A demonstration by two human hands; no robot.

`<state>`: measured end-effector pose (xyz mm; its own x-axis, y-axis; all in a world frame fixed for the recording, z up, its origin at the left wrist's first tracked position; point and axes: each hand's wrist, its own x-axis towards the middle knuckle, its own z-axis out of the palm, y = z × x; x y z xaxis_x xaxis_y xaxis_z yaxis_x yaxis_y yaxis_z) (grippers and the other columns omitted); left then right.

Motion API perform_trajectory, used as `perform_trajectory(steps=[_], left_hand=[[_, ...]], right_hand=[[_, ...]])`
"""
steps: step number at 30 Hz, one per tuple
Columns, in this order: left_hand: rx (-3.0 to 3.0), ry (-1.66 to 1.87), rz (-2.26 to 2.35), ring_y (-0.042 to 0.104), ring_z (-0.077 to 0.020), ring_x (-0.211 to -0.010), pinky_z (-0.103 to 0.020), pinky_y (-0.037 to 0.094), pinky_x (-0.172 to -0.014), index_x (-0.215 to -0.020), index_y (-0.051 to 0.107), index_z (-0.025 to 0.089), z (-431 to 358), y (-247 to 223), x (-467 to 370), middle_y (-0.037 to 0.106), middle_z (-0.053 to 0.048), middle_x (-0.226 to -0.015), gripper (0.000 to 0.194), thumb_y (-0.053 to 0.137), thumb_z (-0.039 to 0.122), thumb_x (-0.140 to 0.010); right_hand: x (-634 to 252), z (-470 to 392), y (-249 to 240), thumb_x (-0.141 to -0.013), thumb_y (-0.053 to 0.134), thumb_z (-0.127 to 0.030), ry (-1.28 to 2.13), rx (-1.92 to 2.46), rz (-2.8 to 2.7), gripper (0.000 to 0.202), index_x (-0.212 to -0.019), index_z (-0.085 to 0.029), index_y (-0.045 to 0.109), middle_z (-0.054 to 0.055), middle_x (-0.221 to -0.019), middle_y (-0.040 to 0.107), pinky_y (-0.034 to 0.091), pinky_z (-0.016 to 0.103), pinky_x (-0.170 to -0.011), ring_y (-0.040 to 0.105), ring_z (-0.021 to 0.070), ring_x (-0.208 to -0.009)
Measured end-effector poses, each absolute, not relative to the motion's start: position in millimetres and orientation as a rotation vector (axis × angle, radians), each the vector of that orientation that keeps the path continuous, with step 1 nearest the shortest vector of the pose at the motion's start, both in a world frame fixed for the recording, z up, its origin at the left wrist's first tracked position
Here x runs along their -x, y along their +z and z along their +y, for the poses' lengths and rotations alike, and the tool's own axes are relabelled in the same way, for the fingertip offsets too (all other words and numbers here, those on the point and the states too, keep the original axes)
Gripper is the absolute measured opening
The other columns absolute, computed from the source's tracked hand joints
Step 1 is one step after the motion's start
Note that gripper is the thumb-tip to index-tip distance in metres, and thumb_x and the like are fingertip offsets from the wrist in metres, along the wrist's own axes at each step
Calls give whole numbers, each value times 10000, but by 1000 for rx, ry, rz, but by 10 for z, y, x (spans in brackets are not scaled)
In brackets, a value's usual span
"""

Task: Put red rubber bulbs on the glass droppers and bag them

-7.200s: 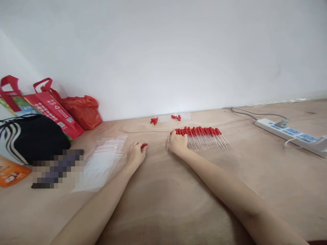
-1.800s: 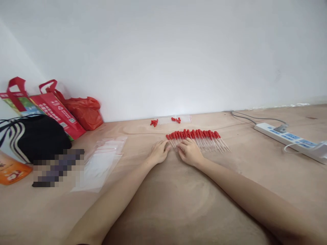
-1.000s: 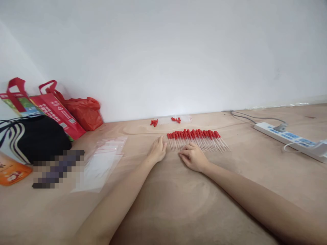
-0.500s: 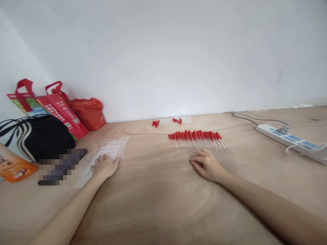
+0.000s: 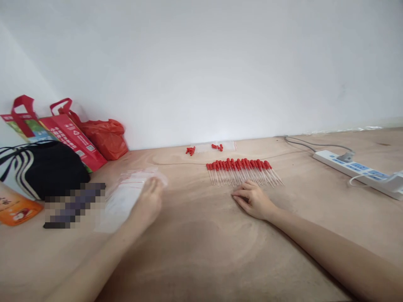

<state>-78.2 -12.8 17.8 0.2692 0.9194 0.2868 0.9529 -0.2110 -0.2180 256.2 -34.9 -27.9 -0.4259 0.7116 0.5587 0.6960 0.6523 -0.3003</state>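
My left hand (image 5: 151, 200) is closed at the edge of a clear zip-lock bag (image 5: 161, 176), lifting it from a stack of similar plastic bags (image 5: 122, 201); motion blurs its fingers. A row of red-bulbed droppers (image 5: 241, 165) with clear, thin stems lies side by side on the table. Just in front of the stem tips, my right hand (image 5: 252, 199) rests on the wood. Its fingers are loosely bent, thumb a little apart, and nothing shows between them.
Several red bulbs (image 5: 190, 151) lie beside another clear bag (image 5: 231, 146) by the wall. A white power strip (image 5: 355, 170) with cables is at right. At left are a black drawstring bag (image 5: 63, 172), a red plastic bag (image 5: 107, 138), an orange pouch (image 5: 20, 209) and a pixelated dark object (image 5: 75, 207).
My left hand has moved right and pulled a bag's edge up from the stack. My right hand stays by the droppers. The view has shifted slightly.
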Motion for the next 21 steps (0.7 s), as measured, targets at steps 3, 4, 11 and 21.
perform_trajectory(steps=[3, 4, 11, 21], left_hand=[[2569, -190, -1258, 320, -264, -1237, -422, 296, -1005, -1169, 458, 20, -261, 58, 210, 445, -181, -1264, 432, 234, 123, -814], [2653, -220, -1171, 307, -261, -1245, -419, 294, -1009, -1177, 452, 21, -303, 20, 28, 441, -183, -1268, 423, 236, 143, -834], [3051, -126, -1073, 215, -261, -1282, -421, 253, -1028, -1292, 322, 49, -517, 45, -488, 300, -178, -1362, 558, 254, 430, -890], [3180, 84, -1062, 83, -215, -1315, -471, 95, -1060, -1359, 178, 233, -399, 113, -63, 149, -51, -1432, 487, 204, 429, -914]], right_hand=[[-2580, -355, -271, -801, 466, -187, 28, 1081, -2210, 198, -852, -188, 657, 63, -773, 617, 428, 334, -691, 503, 174, -745], [-2591, -358, -268, -802, 465, -186, 28, 1075, -2216, 199, -859, -188, 656, 63, -777, 617, 427, 335, -694, 502, 174, -746], [-2643, -349, -265, -798, 474, -177, 68, 1019, -2234, 197, -891, -194, 647, 60, -775, 609, 425, 331, -687, 503, 167, -740], [-2613, -372, -194, -813, 452, -191, 182, 904, -2345, 207, -896, -197, 641, 67, -798, 604, 403, 326, -669, 503, 164, -740]])
